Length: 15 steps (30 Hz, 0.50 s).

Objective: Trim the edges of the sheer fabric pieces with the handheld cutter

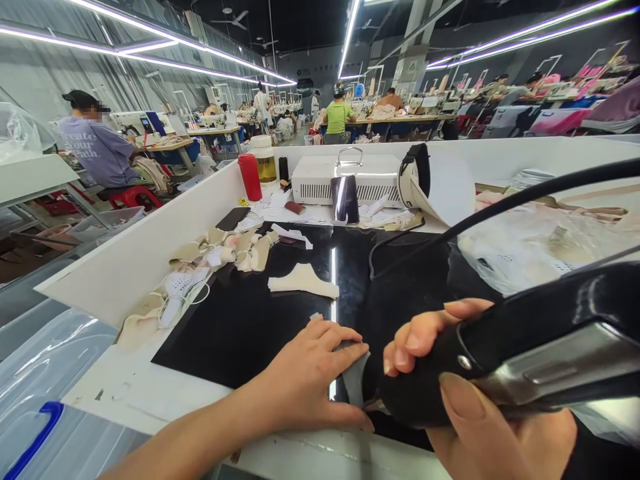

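Note:
My left hand (320, 373) lies flat, fingers stretched out, over a small grey fabric piece (356, 377) on the black work mat (235, 340). Much of that piece is hidden beneath the hand. In my right hand (500, 427) is a black corded hand tool (560, 360) with a metal lever along its side. Its narrow tip points down at the edge of the grey fabric, close to my left thumb; whether it touches cannot be made out. Farther up the mat rests a cream fabric piece (303, 280) with a raised middle.
Cream fabric parts with white labels (185, 287) are heaped at the left. Behind the mat stand a white vented metal box (345, 177), a dark phone (345, 200) and a red cup (249, 177). A black cable (525, 197) arches over the right side, near plastic bags (545, 250).

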{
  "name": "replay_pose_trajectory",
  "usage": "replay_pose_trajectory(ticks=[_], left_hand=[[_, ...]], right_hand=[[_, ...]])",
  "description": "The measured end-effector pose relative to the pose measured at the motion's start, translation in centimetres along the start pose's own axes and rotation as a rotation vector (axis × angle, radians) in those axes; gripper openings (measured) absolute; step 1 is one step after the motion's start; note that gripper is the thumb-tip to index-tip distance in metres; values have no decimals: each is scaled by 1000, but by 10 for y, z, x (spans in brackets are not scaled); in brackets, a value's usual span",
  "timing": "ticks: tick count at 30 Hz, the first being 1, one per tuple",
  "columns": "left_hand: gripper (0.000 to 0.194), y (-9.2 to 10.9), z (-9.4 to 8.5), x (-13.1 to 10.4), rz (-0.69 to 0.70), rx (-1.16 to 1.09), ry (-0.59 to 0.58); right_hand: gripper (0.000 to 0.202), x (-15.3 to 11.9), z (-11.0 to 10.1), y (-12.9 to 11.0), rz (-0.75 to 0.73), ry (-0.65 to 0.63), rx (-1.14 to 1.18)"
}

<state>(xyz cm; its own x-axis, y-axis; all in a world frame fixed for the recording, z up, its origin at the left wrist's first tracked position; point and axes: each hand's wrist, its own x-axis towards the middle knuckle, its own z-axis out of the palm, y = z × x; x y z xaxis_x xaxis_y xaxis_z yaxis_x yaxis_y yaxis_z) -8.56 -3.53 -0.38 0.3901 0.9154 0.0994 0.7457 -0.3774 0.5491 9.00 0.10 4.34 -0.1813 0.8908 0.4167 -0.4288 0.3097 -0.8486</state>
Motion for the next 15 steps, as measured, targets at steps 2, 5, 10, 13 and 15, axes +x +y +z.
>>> replay_pose_trajectory(ticks=[2,5,10,13,15], left_hand=[[80,0,0,-1,0,-23,16],[63,-4,-1,-3,3,-73,93],[15,-13,0,-4,24,-39,200],[15,-15,2,-4,47,-8,202],[14,-13,3,-4,80,-24,182]], right_hand=[[33,1,-3,0,-19,1,4],[32,5,-11,0,-43,17,-9],[37,17,-24,-3,-88,96,-66],[39,27,-30,-5,-100,184,-109],[39,33,-31,-6,-97,240,-118]])
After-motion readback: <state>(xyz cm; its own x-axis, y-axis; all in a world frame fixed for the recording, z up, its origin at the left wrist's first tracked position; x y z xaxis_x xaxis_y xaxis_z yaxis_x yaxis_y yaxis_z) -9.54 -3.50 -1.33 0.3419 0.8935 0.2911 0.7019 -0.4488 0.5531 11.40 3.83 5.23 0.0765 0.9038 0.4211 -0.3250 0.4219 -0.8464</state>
